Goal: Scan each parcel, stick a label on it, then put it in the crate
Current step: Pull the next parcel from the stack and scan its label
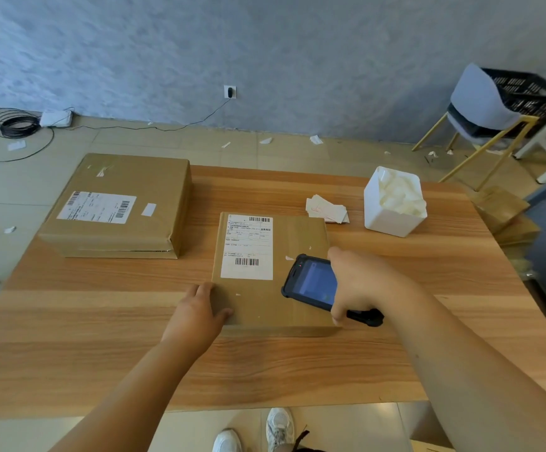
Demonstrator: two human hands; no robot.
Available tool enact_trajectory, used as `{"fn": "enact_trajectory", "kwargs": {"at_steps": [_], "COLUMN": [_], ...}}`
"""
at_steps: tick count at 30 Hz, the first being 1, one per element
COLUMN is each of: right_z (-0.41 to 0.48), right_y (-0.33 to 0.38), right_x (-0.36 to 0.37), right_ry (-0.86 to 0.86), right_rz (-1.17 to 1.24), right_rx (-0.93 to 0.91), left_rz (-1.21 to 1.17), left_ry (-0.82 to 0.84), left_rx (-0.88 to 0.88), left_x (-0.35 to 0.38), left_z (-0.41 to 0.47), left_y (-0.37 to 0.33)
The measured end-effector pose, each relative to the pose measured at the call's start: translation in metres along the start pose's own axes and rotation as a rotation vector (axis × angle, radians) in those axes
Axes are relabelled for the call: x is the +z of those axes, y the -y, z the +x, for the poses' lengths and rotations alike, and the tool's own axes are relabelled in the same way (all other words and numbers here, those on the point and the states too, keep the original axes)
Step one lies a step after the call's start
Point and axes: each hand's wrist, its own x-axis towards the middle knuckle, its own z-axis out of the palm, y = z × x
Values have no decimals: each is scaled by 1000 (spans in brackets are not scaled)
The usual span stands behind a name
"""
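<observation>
A wooden table stands on beige floor tiles before a blue-grey wall, a chair nearby

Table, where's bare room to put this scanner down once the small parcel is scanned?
Widest: the near strip of the table in front of the small parcel. Also bare wood left of it, before the big parcel, and right of it, before the white tub. Crowded: far right, where the paper slips sit between tub and small parcel.
</observation>
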Motion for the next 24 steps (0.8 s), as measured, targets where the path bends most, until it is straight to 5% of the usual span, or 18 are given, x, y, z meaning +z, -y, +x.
{"fn": "enact_trajectory", "kwargs": {"at_steps": [11,17,24], "right_z": [6,31,60], "right_y": [-18,-63,-121], "right_x": [22,76,125], "right_ry": [-126,-418,-194], "right_rz": [284,598,464], "right_rx": [79,401,622], "left_rz": [173,259,266], "left_ry": [-62,-55,-28], "left_rx": [80,183,245], "left_x": [2,13,32], "left_z": [2,13,37], "left_y": [-10,-36,-71]}}
